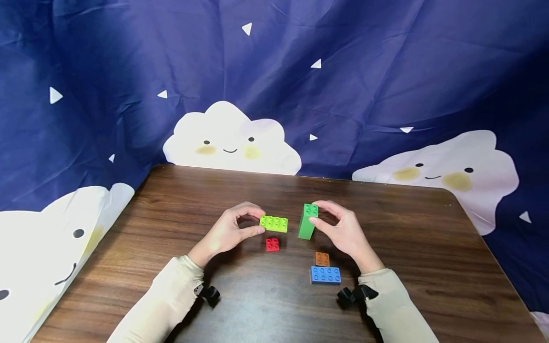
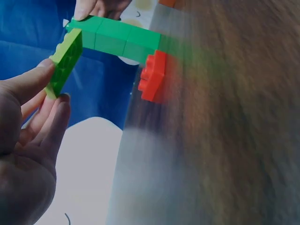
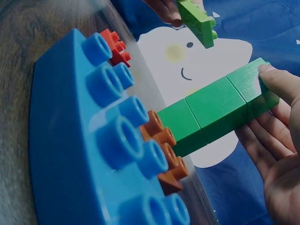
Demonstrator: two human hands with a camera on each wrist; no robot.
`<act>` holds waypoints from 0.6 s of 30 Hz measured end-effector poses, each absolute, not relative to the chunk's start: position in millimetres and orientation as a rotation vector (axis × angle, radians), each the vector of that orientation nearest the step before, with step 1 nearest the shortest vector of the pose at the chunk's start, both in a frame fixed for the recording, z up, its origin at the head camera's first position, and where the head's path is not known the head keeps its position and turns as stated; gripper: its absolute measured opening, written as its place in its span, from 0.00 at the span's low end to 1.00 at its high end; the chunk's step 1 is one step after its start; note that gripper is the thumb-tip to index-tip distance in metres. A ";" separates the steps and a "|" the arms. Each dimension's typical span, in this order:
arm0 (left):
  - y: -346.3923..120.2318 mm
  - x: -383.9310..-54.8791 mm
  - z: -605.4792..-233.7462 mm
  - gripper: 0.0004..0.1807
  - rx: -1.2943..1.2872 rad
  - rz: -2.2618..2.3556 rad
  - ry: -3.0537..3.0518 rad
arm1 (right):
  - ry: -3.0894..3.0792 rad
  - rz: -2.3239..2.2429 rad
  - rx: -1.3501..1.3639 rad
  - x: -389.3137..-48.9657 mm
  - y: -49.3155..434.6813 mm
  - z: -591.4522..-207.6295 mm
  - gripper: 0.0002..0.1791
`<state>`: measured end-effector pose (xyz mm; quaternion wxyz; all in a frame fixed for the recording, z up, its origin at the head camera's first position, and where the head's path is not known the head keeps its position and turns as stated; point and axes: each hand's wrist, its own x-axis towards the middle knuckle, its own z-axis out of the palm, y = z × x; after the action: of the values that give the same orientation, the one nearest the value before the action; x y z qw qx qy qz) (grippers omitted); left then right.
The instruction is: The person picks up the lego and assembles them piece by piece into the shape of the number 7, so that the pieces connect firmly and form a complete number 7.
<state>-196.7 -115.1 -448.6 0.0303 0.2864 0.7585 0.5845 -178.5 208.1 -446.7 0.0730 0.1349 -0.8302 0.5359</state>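
Observation:
My left hand [image 1: 227, 229] pinches one end of a thin lime-green brick [image 1: 273, 224] between thumb and fingers. In the left wrist view that brick is up off the table, its studs towards the fingers' side. My right hand [image 1: 344, 228] grips the top of an upright tower of green bricks [image 1: 307, 226], thumb on the near side and fingers behind. Seams in the right wrist view show three bricks in the tower [image 3: 216, 112]. Just below the lime-green brick in the head view, a small red brick [image 1: 272, 244] sits on the table, studs up.
Near my right wrist lie a small orange-brown brick [image 1: 322, 259] and, in front of it, a longer blue brick [image 1: 325, 275]. All rest on a dark wooden table [image 1: 257, 309]. Behind its far edge hangs a blue curtain [image 1: 300, 95] printed with white clouds.

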 end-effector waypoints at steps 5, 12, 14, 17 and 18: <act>-106.9 -200.1 -443.6 0.17 0.874 1.875 2.335 | -2.492 1.607 0.407 -178.6 207.5 -446.5 0.20; -95.3 -205.3 -437.1 0.17 0.886 1.929 2.344 | -2.507 1.589 0.395 -177.8 207.4 -445.9 0.21; -92.8 -206.5 -435.6 0.18 0.888 1.944 2.334 | -2.511 1.588 0.392 -177.5 207.4 -445.8 0.21; -89.1 -207.8 -432.7 0.18 0.881 1.959 2.326 | -2.512 1.592 0.389 -177.7 207.7 -446.1 0.21; -87.9 -208.3 -431.9 0.18 0.882 1.965 2.322 | -2.511 1.595 0.388 -178.0 207.8 -446.3 0.21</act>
<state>-208.3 -87.9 -431.9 -0.0130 0.2785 0.7331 0.6203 -178.0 207.8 -446.3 0.0710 0.1290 -0.8349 0.5303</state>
